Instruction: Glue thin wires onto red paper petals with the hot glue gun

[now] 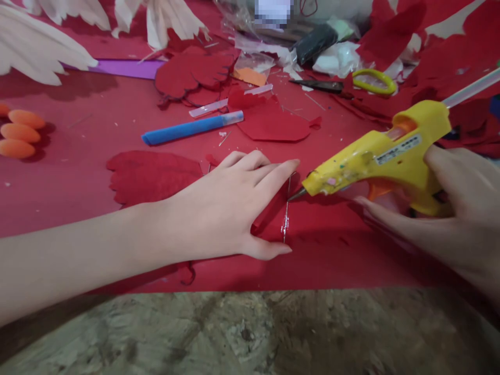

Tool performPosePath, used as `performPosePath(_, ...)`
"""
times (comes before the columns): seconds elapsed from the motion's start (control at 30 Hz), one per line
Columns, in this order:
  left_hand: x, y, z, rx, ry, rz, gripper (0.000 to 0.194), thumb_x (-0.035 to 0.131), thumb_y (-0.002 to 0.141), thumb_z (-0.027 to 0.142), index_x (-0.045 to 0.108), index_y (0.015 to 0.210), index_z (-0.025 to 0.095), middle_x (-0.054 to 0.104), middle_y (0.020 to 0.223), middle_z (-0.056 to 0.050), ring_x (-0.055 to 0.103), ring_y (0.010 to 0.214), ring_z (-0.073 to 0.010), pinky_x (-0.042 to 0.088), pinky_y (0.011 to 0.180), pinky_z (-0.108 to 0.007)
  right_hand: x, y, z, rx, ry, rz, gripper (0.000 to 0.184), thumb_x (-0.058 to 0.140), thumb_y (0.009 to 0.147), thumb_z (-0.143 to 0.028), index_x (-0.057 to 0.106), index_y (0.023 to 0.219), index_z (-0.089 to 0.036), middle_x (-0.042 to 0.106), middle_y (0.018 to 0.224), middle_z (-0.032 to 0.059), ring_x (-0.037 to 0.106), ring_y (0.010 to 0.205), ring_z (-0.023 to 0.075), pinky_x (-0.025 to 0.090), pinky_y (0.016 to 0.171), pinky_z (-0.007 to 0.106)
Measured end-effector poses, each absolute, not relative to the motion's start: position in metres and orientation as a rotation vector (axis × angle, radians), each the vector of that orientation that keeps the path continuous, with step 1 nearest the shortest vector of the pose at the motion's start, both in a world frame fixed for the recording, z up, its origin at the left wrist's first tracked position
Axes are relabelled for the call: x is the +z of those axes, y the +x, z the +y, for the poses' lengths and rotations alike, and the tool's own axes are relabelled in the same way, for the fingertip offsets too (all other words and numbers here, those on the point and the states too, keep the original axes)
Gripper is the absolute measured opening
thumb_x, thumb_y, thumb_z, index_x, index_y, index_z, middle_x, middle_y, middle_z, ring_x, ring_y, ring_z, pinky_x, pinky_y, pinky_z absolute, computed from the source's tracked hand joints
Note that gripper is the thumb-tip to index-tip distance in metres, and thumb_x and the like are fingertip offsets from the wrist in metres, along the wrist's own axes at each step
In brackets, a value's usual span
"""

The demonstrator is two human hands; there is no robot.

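Note:
My left hand (234, 208) lies flat with its fingers spread, pressing down on red cut material (312, 224), either paper or cloth. Between its thumb and forefinger runs a thin wire (288, 208), with shiny glue on its lower part. A yellow hot glue gun (375, 156) is held in my right hand (469, 203), which is partly cut off by the view's edge. Its metal nozzle meets the wire near my left forefinger, and a clear glue stick (474, 86) sticks out of its back. A scalloped red petal shape (152, 177) lies beyond my left wrist.
A blue marker (191, 127) and another red cut piece (273, 122) lie behind my left hand. Yellow-handled scissors (373, 82) rest farther back, near plastic bags (338, 57) and red scraps. Orange oval pieces (23, 133) sit at left, below white petal-like pieces (39, 44).

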State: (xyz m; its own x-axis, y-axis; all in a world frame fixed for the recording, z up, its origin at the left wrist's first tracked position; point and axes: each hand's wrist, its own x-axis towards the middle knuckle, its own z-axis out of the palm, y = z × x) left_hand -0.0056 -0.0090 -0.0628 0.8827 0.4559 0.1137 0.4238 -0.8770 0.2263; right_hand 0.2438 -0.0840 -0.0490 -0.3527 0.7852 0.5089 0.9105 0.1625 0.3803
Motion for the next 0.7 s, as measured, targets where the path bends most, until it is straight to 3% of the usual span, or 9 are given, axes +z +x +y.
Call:
performPosePath(0.27, -0.063, -0.0047, -0.0081, 0.232, 2.847, 0.676, 0.089, 0.054, 0.069, 0.066, 0.034, 0.133, 0.007, 0.054, 0.119, -0.017, 0.048, 0.106, -0.0313, 0.035, 0.091, -0.041, -0.0487, 0.2408, -0.0812, -0.981, -1.683, -2.189, 0.051, 0.051, 0.078, -0.057, 0.06, 0.093, -0.009, 0.067, 0.081, 0.0155, 0.066, 0.075, 0.0233, 0.044, 0.048, 0.028)
performPosePath(0.43, -0.0629, -0.0049, -0.0082, 0.234, 2.857, 0.664, 0.091, 0.056, 0.068, 0.064, 0.034, 0.132, 0.004, 0.055, 0.117, -0.017, 0.049, 0.104, -0.0311, 0.036, 0.091, -0.04, -0.0448, 0.2397, -0.0833, -0.818, -1.753, -2.262, 0.057, 0.037, 0.081, -0.063, 0.061, 0.086, -0.012, 0.065, 0.076, 0.0156, 0.063, 0.067, 0.022, 0.027, 0.038, 0.028)
performPosePath(0.5, -0.0629, -0.005, -0.0084, 0.237, 2.858, 0.664, 0.091, 0.055, 0.068, 0.064, 0.034, 0.133, 0.004, 0.055, 0.117, -0.017, 0.049, 0.104, -0.0309, 0.036, 0.091, -0.04, -0.0447, 0.24, -0.0847, -0.844, -1.708, -2.273, 0.055, 0.041, 0.079, -0.063, 0.06, 0.085, -0.013, 0.064, 0.072, 0.0135, 0.062, 0.063, 0.02, 0.024, 0.038, 0.028)
performPosePath(0.7, -0.0625, -0.0047, -0.0095, 0.221, 2.854, 0.69, 0.088, 0.053, 0.068, 0.065, 0.034, 0.133, 0.008, 0.054, 0.118, -0.016, 0.048, 0.105, -0.0311, 0.036, 0.091, -0.041, -0.0486, 0.2402, -0.0824, -0.939, -1.71, -2.213, 0.052, 0.051, 0.077, -0.059, 0.06, 0.093, -0.01, 0.067, 0.081, 0.0151, 0.065, 0.073, 0.0224, 0.041, 0.046, 0.027)
